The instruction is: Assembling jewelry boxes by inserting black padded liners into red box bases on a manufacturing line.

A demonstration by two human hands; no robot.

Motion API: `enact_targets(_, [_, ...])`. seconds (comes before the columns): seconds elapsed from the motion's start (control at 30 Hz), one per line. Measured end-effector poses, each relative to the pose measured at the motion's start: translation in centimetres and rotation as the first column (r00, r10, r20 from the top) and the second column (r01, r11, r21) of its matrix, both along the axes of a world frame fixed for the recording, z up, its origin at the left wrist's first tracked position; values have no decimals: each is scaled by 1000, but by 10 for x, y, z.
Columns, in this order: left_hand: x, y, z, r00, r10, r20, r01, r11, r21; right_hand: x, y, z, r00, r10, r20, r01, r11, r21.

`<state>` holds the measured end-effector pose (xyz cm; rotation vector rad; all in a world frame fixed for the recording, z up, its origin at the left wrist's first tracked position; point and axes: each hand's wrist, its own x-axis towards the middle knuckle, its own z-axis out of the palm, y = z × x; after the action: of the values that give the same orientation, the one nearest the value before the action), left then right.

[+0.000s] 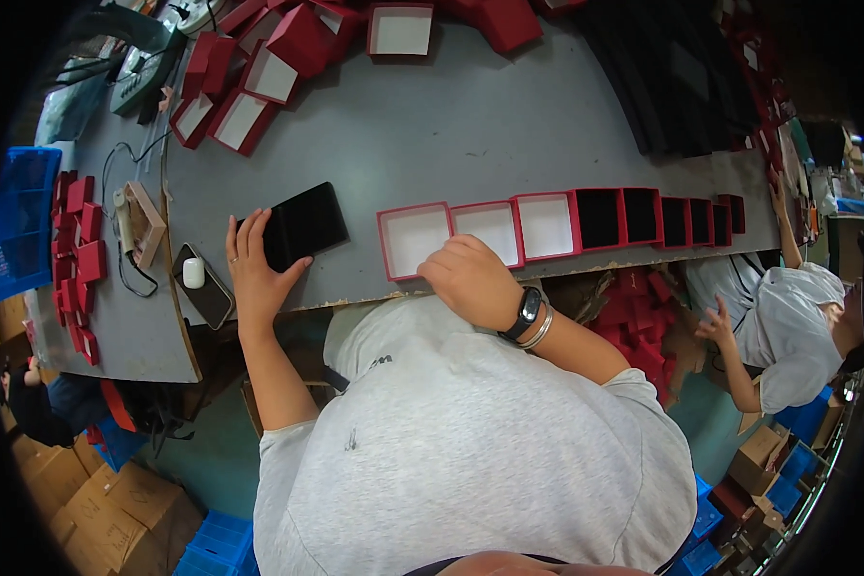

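My left hand [257, 264] grips the left end of a flat black rectangular pad [307, 226] on the grey table, thumb along its near edge and fingers on the other side. A row of open red boxes runs off to the right. The nearest three have white insides, and several farther along hold black inserts [600, 219]. My right hand [475, 283], with a black band and bangles at the wrist, lies over the second box [488, 223]. Its curled fingers reach the near right corner of the first box [413, 240]; whatever they pinch is hidden.
More red boxes [243, 120] are heaped at the table's far left, and black strips [662, 77] lie far right. A phone [204, 298] with a white earbud case [193, 273] rests left of me. At right, a co-worker [787, 317] works. A glue gun [123, 216] stands left.
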<state>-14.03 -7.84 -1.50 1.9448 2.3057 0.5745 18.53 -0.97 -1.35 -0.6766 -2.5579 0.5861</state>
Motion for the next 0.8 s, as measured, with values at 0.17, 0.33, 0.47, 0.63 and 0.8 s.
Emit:
enact_targets(0.17, [4,5,1,999,-9,40,11,999,-38,5,10,18,1000,-3,25,7,981,-195])
enact_targets(0.33, [20,4,-5,961,-87,263,80,996,35,-34,43,25,974,-151,-170,92,946,-312])
enact_targets(0.47, [27,-2,-22,900,-73,430,17,991,132,-89,61,4,961,-239,-143,228,970,-89])
enact_targets(0.63, [30,-10,-40,746,-130,653,-169,912,374,-111,61,8,974,-162,-156,38,801,-598])
enact_targets(0.8, [28,-13,-33,519,-208,829,-415,787,457,-57,58,45,916,-333,-223,107,739,-665])
